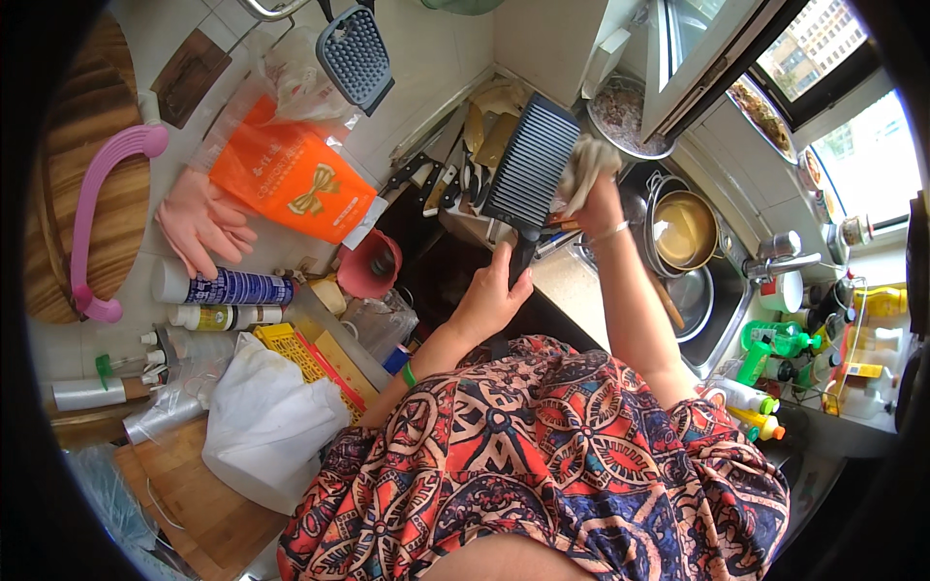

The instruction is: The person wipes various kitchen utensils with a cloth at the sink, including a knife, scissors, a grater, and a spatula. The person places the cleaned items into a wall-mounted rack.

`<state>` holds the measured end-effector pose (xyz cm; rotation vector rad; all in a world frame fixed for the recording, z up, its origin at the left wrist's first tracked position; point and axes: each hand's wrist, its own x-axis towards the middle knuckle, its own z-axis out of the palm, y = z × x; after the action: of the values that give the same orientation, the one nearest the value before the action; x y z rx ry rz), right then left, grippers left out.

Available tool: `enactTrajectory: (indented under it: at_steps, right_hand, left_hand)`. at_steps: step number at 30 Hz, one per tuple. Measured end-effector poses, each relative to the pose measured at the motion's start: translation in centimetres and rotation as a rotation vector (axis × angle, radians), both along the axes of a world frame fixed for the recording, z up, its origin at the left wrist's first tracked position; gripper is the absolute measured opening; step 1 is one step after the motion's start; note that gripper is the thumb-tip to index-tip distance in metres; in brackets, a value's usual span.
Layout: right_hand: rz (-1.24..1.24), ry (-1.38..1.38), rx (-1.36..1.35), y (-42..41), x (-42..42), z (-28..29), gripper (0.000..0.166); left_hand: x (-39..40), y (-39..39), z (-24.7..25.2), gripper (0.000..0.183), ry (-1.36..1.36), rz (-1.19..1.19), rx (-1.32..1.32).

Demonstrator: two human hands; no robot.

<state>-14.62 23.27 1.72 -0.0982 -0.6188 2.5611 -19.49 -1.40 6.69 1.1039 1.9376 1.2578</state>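
Observation:
My left hand point(494, 294) grips the black handle of a dark ribbed plastic tool point(532, 163), perhaps a grater or brush, held upright with its ridges facing me. To the right of it, my right hand point(599, 200) is closed on a crumpled beige cloth point(592, 163), close to the tool's edge. Whether cloth and tool touch, I cannot tell. Several black-handled knives point(429, 181) lie behind and to the left of the tool.
On the right, metal pots point(683, 231) stand in a sink point(716, 327) beside a faucet point(785, 266) and bottles point(777, 338). An open window frame point(697, 72) juts in above. At the left are pink gloves point(203, 221), an orange packet point(290, 178) and a pink cup point(369, 263).

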Motion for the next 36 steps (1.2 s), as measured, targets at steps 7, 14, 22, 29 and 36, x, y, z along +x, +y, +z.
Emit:
enactTrajectory:
  at_steps: [7,14,22,29,36]
  right_hand:
    - [-0.293,-0.511,0.331,-10.2,-1.1,0.2,0.035]
    - [-0.494,-0.548,0.427,-1.8,0.6,0.4,0.02]
    - [-0.541,-0.654,0.565,2.3,3.5,-0.5,0.016]
    - [-0.536,-0.519,0.218,7.7,7.3,-3.1,0.016]
    - [-0.396,-0.675,0.213,5.6,12.4,-3.3,0.017]
  left_hand:
    - [0.2,0.3,-2.0,0.037,0.127,-0.033,-0.028]
    - [4.6,-0.5,-0.4,0.036,0.068,-0.089,-0.245]
    - [7.0,-1.3,-1.3,0.041,-0.017,-0.106,-0.311]
    - [5.3,-3.1,-3.4,0.035,-0.083,0.239,-0.196]
    - [1.7,0.4,-3.6,0.029,-0.482,0.241,-0.314]
